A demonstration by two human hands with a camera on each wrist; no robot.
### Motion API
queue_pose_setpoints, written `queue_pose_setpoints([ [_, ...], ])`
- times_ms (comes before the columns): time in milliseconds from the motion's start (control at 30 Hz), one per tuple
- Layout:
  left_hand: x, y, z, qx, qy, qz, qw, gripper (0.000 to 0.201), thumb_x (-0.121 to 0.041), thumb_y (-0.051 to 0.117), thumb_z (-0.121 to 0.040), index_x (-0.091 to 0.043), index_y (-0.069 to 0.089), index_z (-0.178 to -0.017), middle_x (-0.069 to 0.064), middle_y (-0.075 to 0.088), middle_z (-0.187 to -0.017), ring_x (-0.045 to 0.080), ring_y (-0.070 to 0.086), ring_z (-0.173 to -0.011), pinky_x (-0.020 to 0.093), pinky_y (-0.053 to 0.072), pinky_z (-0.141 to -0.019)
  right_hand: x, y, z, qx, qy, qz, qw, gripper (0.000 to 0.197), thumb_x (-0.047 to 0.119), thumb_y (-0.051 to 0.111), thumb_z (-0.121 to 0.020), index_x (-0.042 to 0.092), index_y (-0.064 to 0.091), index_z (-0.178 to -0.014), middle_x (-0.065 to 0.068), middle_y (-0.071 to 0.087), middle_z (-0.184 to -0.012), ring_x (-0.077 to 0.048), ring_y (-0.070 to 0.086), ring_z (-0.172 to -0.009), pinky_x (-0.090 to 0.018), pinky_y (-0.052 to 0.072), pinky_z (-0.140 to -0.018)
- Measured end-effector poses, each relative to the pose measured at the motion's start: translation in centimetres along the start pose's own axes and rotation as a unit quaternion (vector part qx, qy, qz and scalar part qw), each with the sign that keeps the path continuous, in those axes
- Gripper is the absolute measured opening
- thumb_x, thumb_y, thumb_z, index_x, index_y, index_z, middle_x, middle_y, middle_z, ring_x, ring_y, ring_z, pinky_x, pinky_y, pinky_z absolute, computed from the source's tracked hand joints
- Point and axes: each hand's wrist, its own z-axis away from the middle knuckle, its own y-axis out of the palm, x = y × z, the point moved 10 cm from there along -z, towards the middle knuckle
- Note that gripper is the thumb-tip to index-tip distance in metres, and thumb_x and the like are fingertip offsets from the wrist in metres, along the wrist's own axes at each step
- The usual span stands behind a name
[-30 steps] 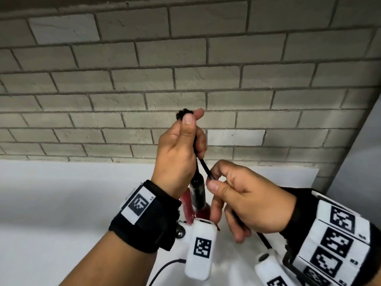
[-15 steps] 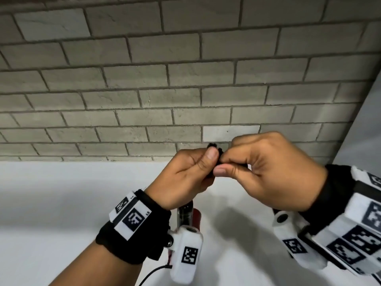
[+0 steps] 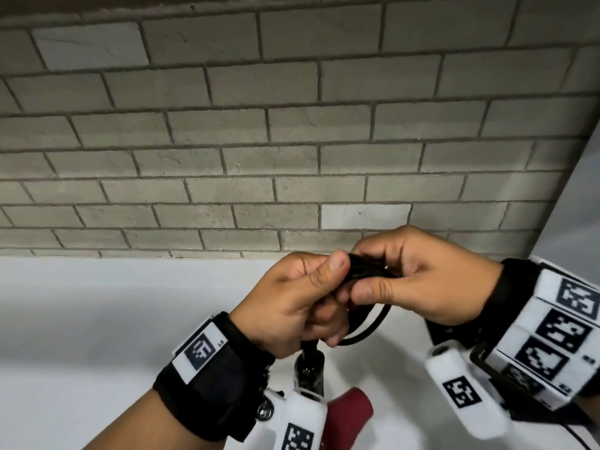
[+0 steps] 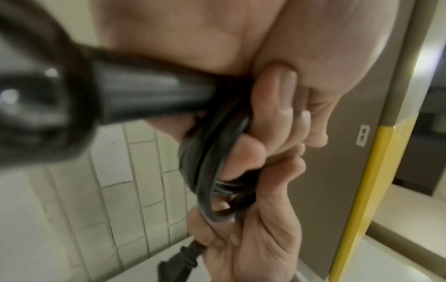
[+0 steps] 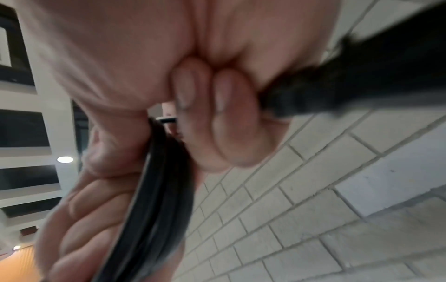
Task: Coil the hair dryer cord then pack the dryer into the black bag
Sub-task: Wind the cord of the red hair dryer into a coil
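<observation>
Both hands meet in mid-air above the white counter, holding the black cord [image 3: 367, 271] bunched in loops. My left hand [image 3: 302, 297] grips the coil with thumb on top; its fingers wrap the loops [image 4: 217, 171]. My right hand [image 3: 406, 274] pinches the same bundle from the right, and one loop [image 3: 370, 329] hangs below it. In the right wrist view the cord [image 5: 154, 190] runs down between both palms. The dark red hair dryer [image 3: 350, 414] hangs below my left wrist, its black handle end [image 3: 308, 365] partly hidden. A piece of black fabric [image 4: 178, 259] shows low in the left wrist view.
A grey brick wall [image 3: 292, 125] stands close behind the white counter [image 3: 97, 319]. A grey panel [image 3: 578, 206] closes the right side. The left wrist view shows a yellow-edged post [image 4: 371, 181] with a wall outlet [image 4: 362, 135] beside it.
My hands have come down from high up against the wall. The right hand, earlier lower on the straight cord, has come to the left hand and now holds the bundle, with a loop hanging.
</observation>
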Motion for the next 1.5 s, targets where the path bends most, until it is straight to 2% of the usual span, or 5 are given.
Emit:
queue_pose_setpoints([
  [267, -0.3, 0.2, -0.1, -0.029, -0.009, 0.136, 0.990, 0.040, -0.045, 0.068, -0.081, -0.009, 0.057, -0.067, -0.010, 0.031, -0.036, 0.005, 0.029, -0.027, 0.025, 0.045, -0.046, 0.5, 0.3, -1.0, -0.053, -0.036, -0.104, 0.992, 0.038, 0.068, 0.069, -0.063, 0.030, 0.072, -0.067, 0.012, 0.068, -0.059, -0.004, 0.061, -0.049, -0.015, 0.048, -0.049],
  [933, -0.4, -0.4, 0.5, -0.068, -0.071, -0.085, 0.991, 0.029, -0.027, 0.060, -0.086, -0.013, 0.056, -0.060, -0.001, 0.030, -0.042, 0.008, 0.026, -0.030, 0.019, 0.034, -0.039, 3.8, -5.7, -0.4, -0.103, -0.063, 0.194, 0.973, 0.061, 0.063, 0.072, -0.064, 0.007, 0.053, -0.052, 0.000, 0.037, -0.044, -0.009, 0.032, -0.044, -0.022, 0.027, -0.043],
  [1133, 0.2, -1.2, 1.1, -0.046, -0.066, 0.052, 0.995, 0.036, -0.040, 0.074, -0.077, -0.011, 0.055, -0.064, -0.009, 0.029, -0.040, 0.004, 0.021, -0.028, 0.021, 0.030, -0.038, -0.4, 0.5, 0.2, 0.060, 0.045, 0.055, 0.996, 0.036, 0.032, 0.087, -0.065, 0.027, 0.071, -0.097, 0.006, 0.075, -0.096, -0.008, 0.070, -0.095, -0.035, 0.053, -0.089],
  [1233, 0.0, -0.2, 0.7, -0.001, -0.047, 0.115, 0.992, 0.034, -0.037, 0.067, -0.085, -0.011, 0.056, -0.066, -0.013, 0.033, -0.039, 0.004, 0.027, -0.026, 0.022, 0.037, -0.042, -0.3, 1.2, -0.7, 0.006, 0.030, -0.059, 0.998, 0.012, 0.013, 0.077, -0.075, 0.007, 0.075, -0.085, -0.012, 0.072, -0.071, -0.016, 0.070, -0.070, -0.032, 0.057, -0.069],
  [1500, 0.3, -0.7, 0.2, -0.050, -0.038, 0.191, 0.980, 0.045, -0.048, 0.054, -0.087, -0.006, 0.058, -0.072, -0.010, 0.035, -0.037, 0.006, 0.032, -0.027, 0.026, 0.041, -0.045, 0.7, -0.5, -1.0, -0.184, -0.050, -0.028, 0.981, 0.043, 0.067, 0.062, -0.075, 0.027, 0.067, -0.059, 0.010, 0.062, -0.050, -0.005, 0.053, -0.043, -0.019, 0.042, -0.046],
])
